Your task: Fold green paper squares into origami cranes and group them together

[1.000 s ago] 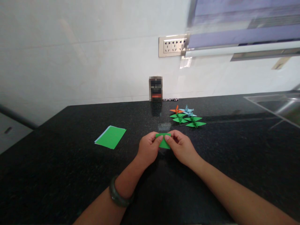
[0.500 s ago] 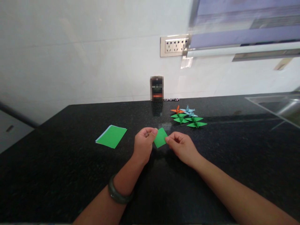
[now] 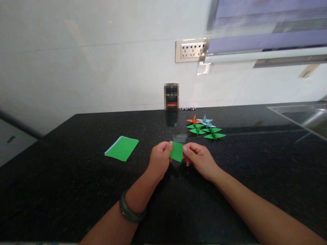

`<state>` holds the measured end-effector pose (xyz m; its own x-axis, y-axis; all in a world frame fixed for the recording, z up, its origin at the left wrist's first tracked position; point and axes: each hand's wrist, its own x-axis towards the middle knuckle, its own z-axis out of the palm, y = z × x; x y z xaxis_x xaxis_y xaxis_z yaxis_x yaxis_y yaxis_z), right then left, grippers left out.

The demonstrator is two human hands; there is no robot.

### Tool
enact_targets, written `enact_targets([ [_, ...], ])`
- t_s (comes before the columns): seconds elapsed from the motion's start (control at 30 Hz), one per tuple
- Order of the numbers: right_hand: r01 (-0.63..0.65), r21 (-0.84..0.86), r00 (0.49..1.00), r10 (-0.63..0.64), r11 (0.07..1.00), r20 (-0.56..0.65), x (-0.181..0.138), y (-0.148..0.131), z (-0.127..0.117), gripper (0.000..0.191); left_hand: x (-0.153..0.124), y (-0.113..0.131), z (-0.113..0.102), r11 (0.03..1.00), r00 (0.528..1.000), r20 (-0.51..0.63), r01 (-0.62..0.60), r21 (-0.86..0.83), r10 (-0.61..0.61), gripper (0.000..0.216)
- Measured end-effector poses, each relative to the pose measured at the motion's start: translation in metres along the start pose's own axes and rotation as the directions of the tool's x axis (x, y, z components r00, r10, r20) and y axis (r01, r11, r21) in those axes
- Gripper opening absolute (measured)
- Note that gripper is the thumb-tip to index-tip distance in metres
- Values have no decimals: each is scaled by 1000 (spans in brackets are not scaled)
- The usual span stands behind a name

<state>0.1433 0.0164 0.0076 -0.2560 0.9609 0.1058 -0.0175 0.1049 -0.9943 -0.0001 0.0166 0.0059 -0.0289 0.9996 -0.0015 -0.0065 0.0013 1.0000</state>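
A small green square of folded origami paper is held between my two hands above the dark counter. My left hand pinches its left edge, thumb on top. On the opposite side, my right hand grips the right edge between thumb and fingers. To the left lies a stack of paper sheets, green on top with light blue showing along one edge. Beyond my right hand stand several folded paper cranes: an orange crane, light blue cranes and green cranes.
The black speckled counter meets a white wall. Against the wall stands a dark, blurred-out upright object, with a beaded strand beside it. A sink is at the far right, and a socket panel is above.
The green paper has turned from a diamond pose to a squarer one between my hands. My left hand has shifted slightly right, and the right hand's grip has changed a little.
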Motion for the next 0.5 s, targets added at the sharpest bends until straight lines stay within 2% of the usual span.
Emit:
enact_targets([
  [0.17,-13,-47,1000,13,999,-6,-1,-3,2,35,-1,3,-3,990,997,-51,-44,131,51,37],
  [0.3,-60,-114,994,48,992,-101,1,-1,1,34,-3,6,-2,982,997,-44,-51,183,60,43],
  [0.4,-48,-95,987,33,994,-157,1,2,-1,33,-3,6,-1,988,999,7,-54,145,54,39],
  [0.5,-15,-32,990,10,999,-141,2,2,-2,33,-2,3,1,1000,999,35,-10,22,10,29],
])
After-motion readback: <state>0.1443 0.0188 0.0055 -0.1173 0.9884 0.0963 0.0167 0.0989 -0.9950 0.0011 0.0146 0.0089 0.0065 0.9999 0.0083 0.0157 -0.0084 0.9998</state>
